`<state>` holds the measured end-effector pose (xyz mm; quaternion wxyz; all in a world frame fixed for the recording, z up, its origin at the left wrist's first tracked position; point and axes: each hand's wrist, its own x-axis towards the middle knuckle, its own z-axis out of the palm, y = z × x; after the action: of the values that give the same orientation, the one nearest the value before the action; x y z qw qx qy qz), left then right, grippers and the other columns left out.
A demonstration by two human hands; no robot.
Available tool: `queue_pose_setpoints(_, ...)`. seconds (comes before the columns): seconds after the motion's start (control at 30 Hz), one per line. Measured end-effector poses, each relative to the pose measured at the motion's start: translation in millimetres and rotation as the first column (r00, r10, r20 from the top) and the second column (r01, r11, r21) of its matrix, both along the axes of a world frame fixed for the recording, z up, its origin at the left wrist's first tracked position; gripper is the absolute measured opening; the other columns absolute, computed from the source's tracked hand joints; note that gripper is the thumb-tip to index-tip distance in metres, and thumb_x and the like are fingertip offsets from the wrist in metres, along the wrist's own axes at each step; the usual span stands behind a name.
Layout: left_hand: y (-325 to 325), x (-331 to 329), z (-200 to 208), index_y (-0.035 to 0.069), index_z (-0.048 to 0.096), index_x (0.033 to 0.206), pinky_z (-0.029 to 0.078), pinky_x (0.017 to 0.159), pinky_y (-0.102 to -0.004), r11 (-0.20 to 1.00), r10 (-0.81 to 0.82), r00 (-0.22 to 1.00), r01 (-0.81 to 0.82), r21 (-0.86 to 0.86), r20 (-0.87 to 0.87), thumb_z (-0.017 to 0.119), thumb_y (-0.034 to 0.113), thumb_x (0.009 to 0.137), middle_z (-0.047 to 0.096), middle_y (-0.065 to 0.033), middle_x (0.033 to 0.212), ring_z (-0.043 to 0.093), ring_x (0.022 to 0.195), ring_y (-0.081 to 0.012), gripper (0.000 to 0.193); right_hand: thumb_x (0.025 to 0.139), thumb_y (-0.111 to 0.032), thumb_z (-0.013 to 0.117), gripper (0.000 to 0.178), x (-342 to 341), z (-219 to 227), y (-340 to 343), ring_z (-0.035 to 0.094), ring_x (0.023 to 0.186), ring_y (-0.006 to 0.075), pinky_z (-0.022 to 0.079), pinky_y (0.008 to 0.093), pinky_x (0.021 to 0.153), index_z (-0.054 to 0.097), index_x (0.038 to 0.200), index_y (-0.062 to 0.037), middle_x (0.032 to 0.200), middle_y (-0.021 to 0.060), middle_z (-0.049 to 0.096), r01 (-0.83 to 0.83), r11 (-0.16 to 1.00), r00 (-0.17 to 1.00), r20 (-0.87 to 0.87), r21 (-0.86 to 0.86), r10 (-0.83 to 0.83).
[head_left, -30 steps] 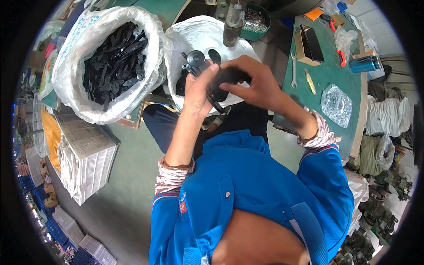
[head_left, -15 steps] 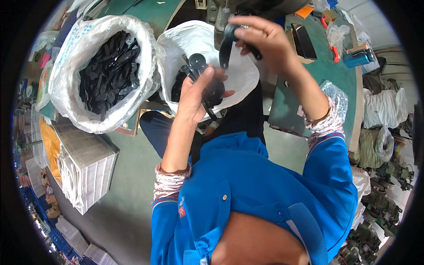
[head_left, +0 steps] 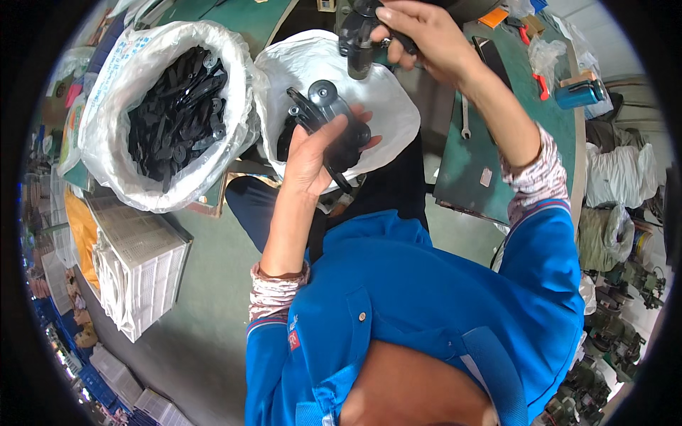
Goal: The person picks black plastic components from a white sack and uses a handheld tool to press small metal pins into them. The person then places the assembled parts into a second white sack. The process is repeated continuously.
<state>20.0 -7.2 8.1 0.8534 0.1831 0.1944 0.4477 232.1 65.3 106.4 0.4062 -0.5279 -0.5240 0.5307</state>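
My left hand (head_left: 312, 153) is closed around several black plastic parts (head_left: 328, 106), long pieces with round ends. It holds them over a white bag (head_left: 391, 117), and they hide much of what lies inside. My right hand (head_left: 430, 39) is raised beyond that bag's far rim, next to a machine at the top edge. Its thumb and fingers pinch a black plastic part (head_left: 403, 44). Just left of these fingers, dark shapes overlap the machine, and I cannot tell all their outlines apart.
A clear-lined sack (head_left: 99, 142) full of similar black parts stands at the left. On the green table (head_left: 526, 121) at the right lie a wrench (head_left: 465, 117), a blue bottle (head_left: 579, 94) and a red-handled tool (head_left: 542, 86). A white crate (head_left: 153, 284) sits lower left.
My right hand has moved up and away with its black part, uncovering the wrench. My left hand stays nearly in place, the parts in it slightly more spread.
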Motion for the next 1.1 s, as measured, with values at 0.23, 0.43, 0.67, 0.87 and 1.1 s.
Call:
queue_pose_setpoints(0.23,-1.8,10.8,-9.4,-0.001,0.055,0.112,0.056,0.084,-0.0469,0.997,-0.01,0.969,0.029,0.074,-0.248,0.063,0.004,0.086,0.062,-0.017,0.107,0.061,0.102,-0.0304,0.028,0.087,-0.025,0.069,0.032,-29.0,-66.8,-57.9,0.06,0.08,0.0067,0.048,0.0214,0.069,0.064,0.109,-0.0028,0.088,0.0024,0.065,-0.198,0.98,0.956,0.228,0.037,0.185)
queue_pose_setpoints(0.43,4.2,2.9,-10.1,0.004,0.057,0.103,0.05,0.091,-0.0541,0.991,0.06,0.997,-0.065,-0.118,-0.044,0.064,0.011,0.087,0.064,-0.0148,0.106,0.06,0.106,-0.0333,0.018,0.097,-0.015,0.051,0.023,-12.9,-54.8,-53.0,0.064,0.087,0.014,0.053,0.0281,0.078,0.06,0.108,0.0033,0.093,0.0091,0.066,-0.041,0.983,0.985,-0.155,0.18,0.07)
queue_pose_setpoints(0.67,2.0,9.9,-7.8,0.002,0.058,0.099,0.056,0.066,-0.0355,0.997,0.078,0.959,-0.069,0.044,-0.274,0.066,0.006,0.084,0.063,-0.0094,0.094,0.064,0.087,-0.0207,0.017,0.093,-0.021,0.06,0.024,-20.3,-67.1,-54.4,0.058,0.07,0.0074,0.045,0.0211,0.062,0.065,0.106,-0.0008,0.081,0.0033,0.065,-0.193,0.97,0.976,0.125,0.145,0.176)
queue_pose_setpoints(0.87,1.1,5.9,-10.3,0.001,0.058,0.097,0.054,0.057,-0.0313,0.996,0.084,0.932,-0.066,0.063,-0.352,0.067,0.006,0.082,0.062,-0.0086,0.079,0.062,0.066,-0.018,0.019,0.094,-0.02,0.058,0.028,-25.7,-68.4,-61.4,0.063,0.081,0.0122,0.05,0.025,0.074,0.063,0.112,0.0011,0.09,0.0065,0.067,-0.106,0.994,0.994,-0.037,-0.018,0.105)
queue_pose_setpoints(1.1,15.8,-24.4,-25.9,0.001,0.062,0.089,0.056,0.057,-0.0335,0.969,0.117,0.969,-0.16,-0.19,-0.219,0.07,0.011,0.08,0.064,-0.0106,0.077,0.064,0.066,-0.0199,0.016,0.088,0.0,0.058,0.032,-1.6,-47.9,-89.3,0.064,0.087,0.0189,0.052,0.0284,0.072,0.059,0.12,-0.0031,0.111,0.0119,0.059,-0.342,0.731,0.917,0.379,0.591,0.123)
